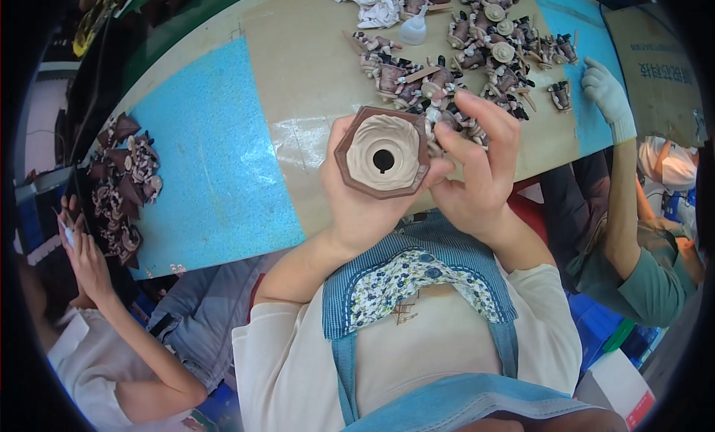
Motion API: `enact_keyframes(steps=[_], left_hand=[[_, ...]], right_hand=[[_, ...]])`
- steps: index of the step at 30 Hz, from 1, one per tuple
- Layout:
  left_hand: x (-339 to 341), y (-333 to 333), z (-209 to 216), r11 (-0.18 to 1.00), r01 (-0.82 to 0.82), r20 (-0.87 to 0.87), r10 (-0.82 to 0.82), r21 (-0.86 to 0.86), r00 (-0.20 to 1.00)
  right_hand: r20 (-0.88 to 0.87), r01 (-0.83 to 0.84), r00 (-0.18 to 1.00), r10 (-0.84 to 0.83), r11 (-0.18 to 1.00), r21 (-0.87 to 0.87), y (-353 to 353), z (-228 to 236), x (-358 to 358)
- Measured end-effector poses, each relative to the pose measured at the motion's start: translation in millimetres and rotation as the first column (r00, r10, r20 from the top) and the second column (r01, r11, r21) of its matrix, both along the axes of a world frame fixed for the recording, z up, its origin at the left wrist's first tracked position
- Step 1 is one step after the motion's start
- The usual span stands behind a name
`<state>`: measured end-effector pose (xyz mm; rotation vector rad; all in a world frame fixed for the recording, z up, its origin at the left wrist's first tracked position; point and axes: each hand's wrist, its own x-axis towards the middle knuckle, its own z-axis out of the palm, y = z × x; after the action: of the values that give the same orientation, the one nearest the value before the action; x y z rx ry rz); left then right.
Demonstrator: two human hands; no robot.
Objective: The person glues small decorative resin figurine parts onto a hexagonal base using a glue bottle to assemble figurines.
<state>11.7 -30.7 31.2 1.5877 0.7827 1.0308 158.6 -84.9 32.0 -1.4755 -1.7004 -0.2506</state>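
My left hand point(366, 222) grips a small resin piece with a dark brown, many-sided base point(360, 185), tilted so its underside faces up. Inside the rim is a cream, ridged hollow with a dark round hole at the centre. Just right of the piece is my right hand point(477, 171), its fingers bent and spread apart. Its index fingertip is close to the base's right edge; whether it touches cannot be made out. Beyond lie many figurines point(391, 78) in brown and cream with pale round hats. The far side of the held piece is hidden.
On the table point(302, 74) are a blue mat point(216, 149), crumpled white cloth point(378, 6) and a translucent squeeze bottle point(414, 28). Brown parts point(123, 179) pile up at the left end. Co-workers sit both sides; a white-gloved hand point(607, 93) rests at right beside a cardboard box point(659, 71).
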Motion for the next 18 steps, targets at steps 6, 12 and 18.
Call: enact_keyframes(steps=[6,12,18], left_hand=[[-5.0,-4.1,-0.2,0.968,-0.061,0.078,0.083,-0.243,0.993],[-21.5,-3.8,4.6,0.971,0.024,-0.028,-0.032,-0.237,0.999],[-26.8,-5.7,-9.2,0.948,0.249,0.257,-0.195,-0.198,0.947]], right_hand=[[-0.242,-0.147,0.959,0.151,0.989,0.031,5.4,-8.3,-2.6],[-0.922,-0.603,0.361,0.138,0.789,-0.118,-10.7,-2.3,13.0],[-0.953,-0.757,-0.096,-0.288,0.643,-0.118,-13.8,4.7,14.3]])
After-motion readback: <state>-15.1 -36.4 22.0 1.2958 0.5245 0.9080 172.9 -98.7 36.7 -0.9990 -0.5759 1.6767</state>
